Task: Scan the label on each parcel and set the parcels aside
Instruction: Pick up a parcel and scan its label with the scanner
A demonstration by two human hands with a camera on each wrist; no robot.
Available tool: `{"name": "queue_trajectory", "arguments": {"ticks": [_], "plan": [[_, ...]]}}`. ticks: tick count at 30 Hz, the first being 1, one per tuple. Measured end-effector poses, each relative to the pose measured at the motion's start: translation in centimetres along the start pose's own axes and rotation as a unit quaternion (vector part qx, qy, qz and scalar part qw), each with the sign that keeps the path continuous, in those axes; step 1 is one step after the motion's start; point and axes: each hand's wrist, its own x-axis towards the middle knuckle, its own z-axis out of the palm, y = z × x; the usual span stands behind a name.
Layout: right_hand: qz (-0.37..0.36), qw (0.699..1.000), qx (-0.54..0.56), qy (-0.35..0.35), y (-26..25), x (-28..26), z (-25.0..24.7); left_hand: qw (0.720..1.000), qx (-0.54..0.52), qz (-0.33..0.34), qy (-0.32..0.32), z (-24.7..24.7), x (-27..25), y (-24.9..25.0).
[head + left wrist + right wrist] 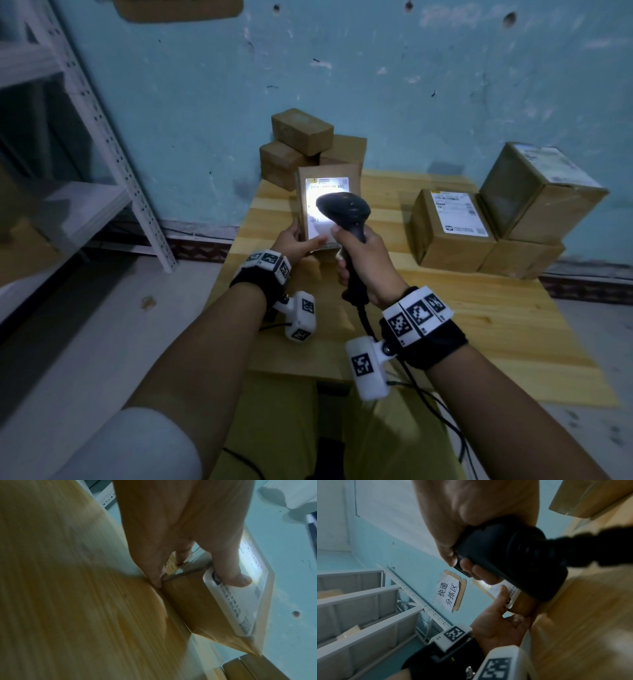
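My left hand grips a brown cardboard parcel by its lower left corner, thumb across the white label and fingers behind, tilting it up off the wooden table. In the left wrist view the thumb presses the lit label of the parcel. My right hand grips a black corded barcode scanner, its head just in front of the label, which glows white under its light. The scanner handle fills the right wrist view.
Three small brown boxes are stacked at the table's far left against the blue wall. Three larger labelled parcels sit at the right. A grey metal shelf rack stands on the left. The scanner cable runs toward me.
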Motion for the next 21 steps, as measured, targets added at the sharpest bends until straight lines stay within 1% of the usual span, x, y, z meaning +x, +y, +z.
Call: {"name": "queue_trajectory", "arguments": {"ticks": [8, 12, 17, 21], "plan": [[-0.006, 1.0, 0.009, -0.014, -0.1, -0.4, 0.0, 1.0, 0.007, -0.011, -0.015, -0.2, -0.2, 0.3], [-0.009, 1.0, 0.003, -0.007, -0.3, -0.8, 0.2, 1.0, 0.02, -0.015, -0.017, -0.2, -0.3, 0.1], [-0.045, 0.999, 0.004, -0.013, -0.6, -1.4, 0.4, 0.998, 0.059, -0.009, 0.012, 0.1, -0.4, 0.4], [-0.057, 0.998, 0.004, -0.008, -0.6, -1.9, 0.5, 0.999, 0.039, -0.007, 0.02, 0.1, -0.5, 0.4]]}}
